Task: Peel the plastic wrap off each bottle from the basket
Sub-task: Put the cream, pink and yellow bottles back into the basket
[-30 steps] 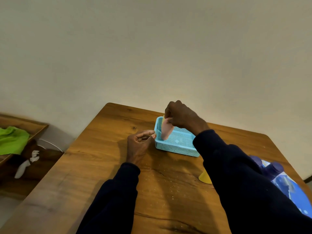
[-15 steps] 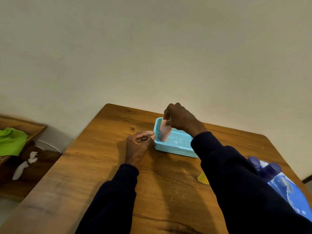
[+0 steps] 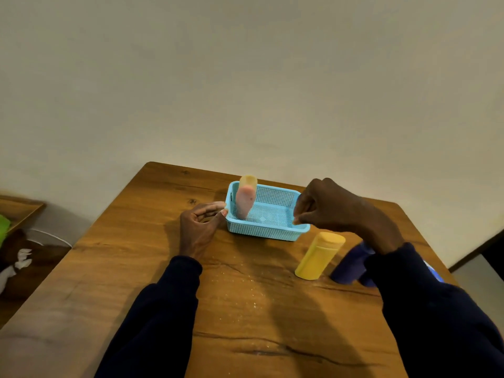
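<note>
One pink bottle [image 3: 244, 201] upright in the one basket [image 3: 268, 232]. Outside, right: one yellow bottle [image 3: 319, 255], two purple bottles [image 3: 350, 264]. Left hand [image 3: 200, 227] curled, fingertips at basket's left rim. Right hand [image 3: 331, 207] loosely closed over right rim; contents unclear.

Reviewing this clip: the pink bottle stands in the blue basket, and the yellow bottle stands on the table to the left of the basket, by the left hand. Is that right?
Not quite. The yellow bottle stands on the table on the right side, in front of the blue basket's right corner, beneath the right hand, not by the left hand. The pink bottle does stand in the basket. The head view shows this.
</note>
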